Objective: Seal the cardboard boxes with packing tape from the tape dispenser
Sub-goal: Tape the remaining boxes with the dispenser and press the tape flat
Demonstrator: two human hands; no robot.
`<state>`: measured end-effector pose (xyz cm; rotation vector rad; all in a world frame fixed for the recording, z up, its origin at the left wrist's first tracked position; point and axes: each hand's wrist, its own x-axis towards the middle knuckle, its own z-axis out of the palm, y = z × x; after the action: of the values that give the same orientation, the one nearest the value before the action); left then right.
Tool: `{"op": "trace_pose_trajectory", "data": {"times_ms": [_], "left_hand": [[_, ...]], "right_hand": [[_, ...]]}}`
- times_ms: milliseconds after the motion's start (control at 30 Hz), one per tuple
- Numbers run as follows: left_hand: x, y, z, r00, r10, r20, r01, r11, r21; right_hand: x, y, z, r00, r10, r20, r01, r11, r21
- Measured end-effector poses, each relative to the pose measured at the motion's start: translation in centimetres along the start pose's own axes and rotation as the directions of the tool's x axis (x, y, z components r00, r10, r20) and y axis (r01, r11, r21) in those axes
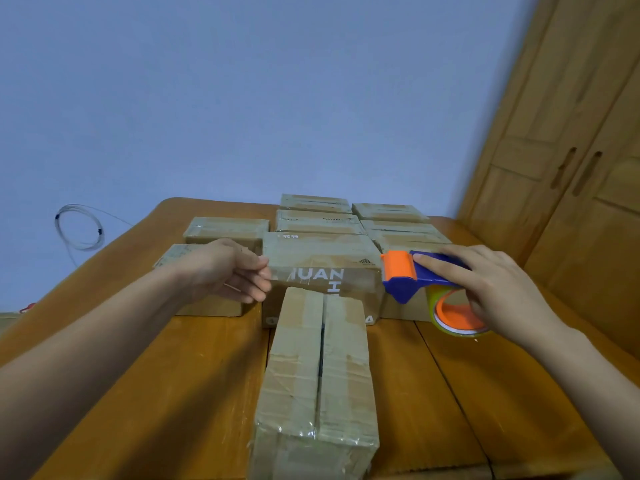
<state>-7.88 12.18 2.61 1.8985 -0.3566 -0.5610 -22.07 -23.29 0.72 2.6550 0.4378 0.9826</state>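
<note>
Stretching clear tape (325, 282) taut above unsealed box (317, 372): left hand (221, 271) pinching free end, right hand (491, 289) gripping tape dispenser (412, 275), readying strip for the open seam.

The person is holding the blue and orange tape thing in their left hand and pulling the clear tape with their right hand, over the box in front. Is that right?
Not quite: the hands are swapped. In the head view the right hand holds the blue and orange tape dispenser, and the left hand pinches the end of the clear tape. The rest is right: the tape stretches above the box in front.
</note>
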Motion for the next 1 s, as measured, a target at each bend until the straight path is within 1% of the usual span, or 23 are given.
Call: {"op": "trace_pose_trajectory", "data": {"times_ms": [133, 400, 633, 733, 900, 933, 1000], "left_hand": [[0.3, -0.1, 0.7, 1.000, 0.006, -0.003, -0.006, 1.000, -0.027], [0.4, -0.2, 2.3, 0.992, 0.064, -0.112, -0.060, 0.997, 0.040], [0.0, -0.5, 2.5, 0.989, 0.062, -0.134, -0.066, 0.997, -0.026], [-0.1, -0.4, 2.6, 0.988, 0.069, -0.142, -0.067, 0.998, 0.019], [-0.2, -0.5, 2.9, 0.974, 0.140, -0.180, -0.126, 0.988, 0.087], [-0.2, -0.5, 2.9, 0.971, 0.147, -0.190, -0.136, 0.988, 0.071], [-0.1, -0.4, 3.1, 0.970, 0.150, -0.193, -0.157, 0.987, -0.020]], "right_hand": [[-0.9, -0.1, -0.2, 1.000, 0.010, 0.014, -0.009, 1.000, -0.011], [-1.1, 0.1, -0.2, 0.999, -0.015, 0.034, 0.016, 0.999, -0.040], [-1.3, 0.1, -0.1, 0.999, -0.008, 0.037, 0.010, 0.998, -0.065], [-1.4, 0.2, 0.1, 0.999, -0.025, 0.048, 0.029, 0.996, -0.087], [-1.6, 0.4, 0.1, 1.000, 0.009, 0.028, -0.008, 0.998, -0.062], [-1.6, 0.4, 0.1, 1.000, 0.014, 0.026, -0.013, 0.998, -0.057], [-1.6, 0.5, 0.0, 0.999, 0.031, 0.025, -0.030, 0.999, -0.041]]}}
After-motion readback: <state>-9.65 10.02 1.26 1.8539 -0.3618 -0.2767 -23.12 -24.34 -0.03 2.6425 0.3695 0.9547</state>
